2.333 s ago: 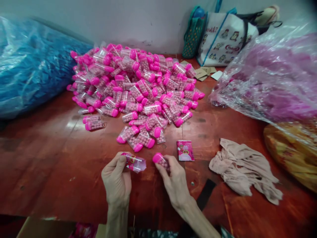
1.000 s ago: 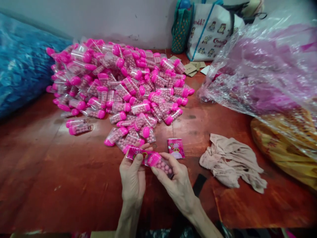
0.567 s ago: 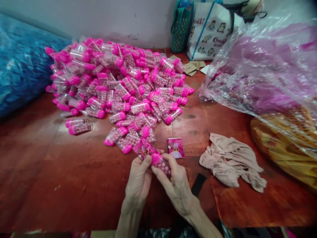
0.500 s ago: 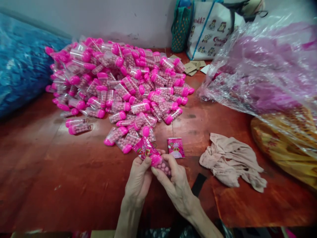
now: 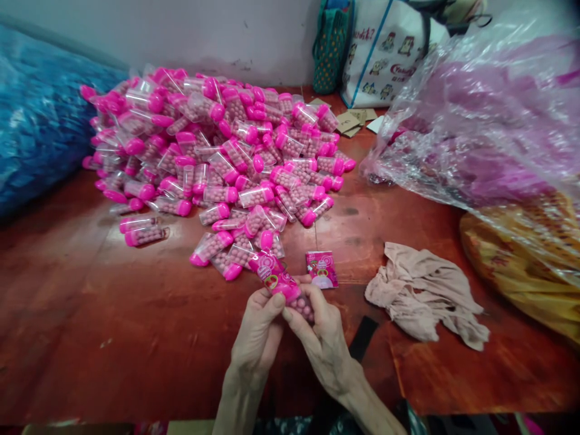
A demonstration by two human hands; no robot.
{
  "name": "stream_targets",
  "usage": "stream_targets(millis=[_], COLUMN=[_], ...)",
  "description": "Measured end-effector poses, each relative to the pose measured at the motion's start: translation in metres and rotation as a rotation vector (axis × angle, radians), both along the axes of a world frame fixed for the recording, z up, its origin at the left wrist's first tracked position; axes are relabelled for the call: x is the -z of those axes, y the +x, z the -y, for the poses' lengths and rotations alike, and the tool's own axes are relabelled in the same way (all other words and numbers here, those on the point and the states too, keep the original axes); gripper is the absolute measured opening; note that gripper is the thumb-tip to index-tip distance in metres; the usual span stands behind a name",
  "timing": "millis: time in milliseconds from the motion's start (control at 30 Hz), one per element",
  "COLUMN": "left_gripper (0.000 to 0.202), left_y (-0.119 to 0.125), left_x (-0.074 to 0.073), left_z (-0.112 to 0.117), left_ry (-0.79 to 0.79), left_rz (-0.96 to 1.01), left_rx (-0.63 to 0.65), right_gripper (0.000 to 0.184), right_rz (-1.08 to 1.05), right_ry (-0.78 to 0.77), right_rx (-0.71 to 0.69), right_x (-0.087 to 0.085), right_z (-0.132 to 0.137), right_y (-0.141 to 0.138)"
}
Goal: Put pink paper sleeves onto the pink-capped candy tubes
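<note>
In front of me, my right hand (image 5: 324, 335) grips a small clear bottle of pink candy balls (image 5: 302, 308) between thumb and fingers. My left hand (image 5: 257, 326) pinches a printed pink label sleeve (image 5: 272, 273), which now covers the bottle's cap end. The beads show at the lower end, by my right fingers. Just beyond the hands lies a flat stack of printed sleeves (image 5: 322, 269). Past it is a large heap of candy bottles (image 5: 217, 151) with bright pink caps; some lie loose at its near edge.
A crumpled beige cloth (image 5: 426, 293) lies right of my hands, near a black strip (image 5: 364, 338). Clear plastic wrap (image 5: 475, 127) rests over a yellow item (image 5: 521, 260) at the right. A blue bag (image 5: 40, 121) stands left; a white printed bag (image 5: 385, 57) stands at the back.
The label sleeve has opened out and moved over the cap end of the bottle, hiding the cap that showed before. Both hands have shifted slightly right.
</note>
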State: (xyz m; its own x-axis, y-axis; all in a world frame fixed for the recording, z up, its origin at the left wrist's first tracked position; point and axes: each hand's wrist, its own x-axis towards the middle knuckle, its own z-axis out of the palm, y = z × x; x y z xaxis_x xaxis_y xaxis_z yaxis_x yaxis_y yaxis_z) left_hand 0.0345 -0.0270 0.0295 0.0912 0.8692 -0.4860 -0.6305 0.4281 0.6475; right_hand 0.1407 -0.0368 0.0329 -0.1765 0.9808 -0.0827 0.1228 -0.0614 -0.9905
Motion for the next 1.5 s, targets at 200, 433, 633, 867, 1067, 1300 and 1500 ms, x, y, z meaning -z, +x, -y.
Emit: stream_targets(millis=[200,433,633,867,1067,1300,1500], left_gripper=[0.022,0.022,0.020,0.018,0.016,0.017,0.022], left_y=[-0.006,-0.006,-0.014,-0.004,0.012,0.015,0.001], left_x=[0.000,-0.005,-0.007,-0.007,-0.007,-0.011,-0.006], left_z=[-0.003,-0.003,-0.008,-0.013,-0.005,-0.001,-0.007], left_ry=[-0.060,-0.069,-0.064,-0.038,-0.069,-0.067,0.030], left_rz=[-0.071,-0.072,-0.077,-0.107,-0.080,-0.068,-0.046], left_rx=[-0.091,0.038,0.028,-0.146,-0.158,-0.185,-0.246], right_gripper=[0.017,0.034,0.028,0.022,0.020,0.022,0.025], right_rz=[0.119,0.190,0.006,0.010,-0.015,0.005,-0.048], right_ry=[-0.124,-0.221,-0.116,-0.120,-0.181,-0.157,-0.198], right_rx=[-0.104,-0.111,-0.124,-0.060,0.057,0.138,0.079], right_x=[-0.010,0.001,-0.004,-0.006,0.000,0.007,0.002], right_z=[0.001,0.012,-0.001,0.005,0.013,0.014,0.012], right_y=[0.004,0.007,0.006,-0.001,-0.008,-0.014,-0.008])
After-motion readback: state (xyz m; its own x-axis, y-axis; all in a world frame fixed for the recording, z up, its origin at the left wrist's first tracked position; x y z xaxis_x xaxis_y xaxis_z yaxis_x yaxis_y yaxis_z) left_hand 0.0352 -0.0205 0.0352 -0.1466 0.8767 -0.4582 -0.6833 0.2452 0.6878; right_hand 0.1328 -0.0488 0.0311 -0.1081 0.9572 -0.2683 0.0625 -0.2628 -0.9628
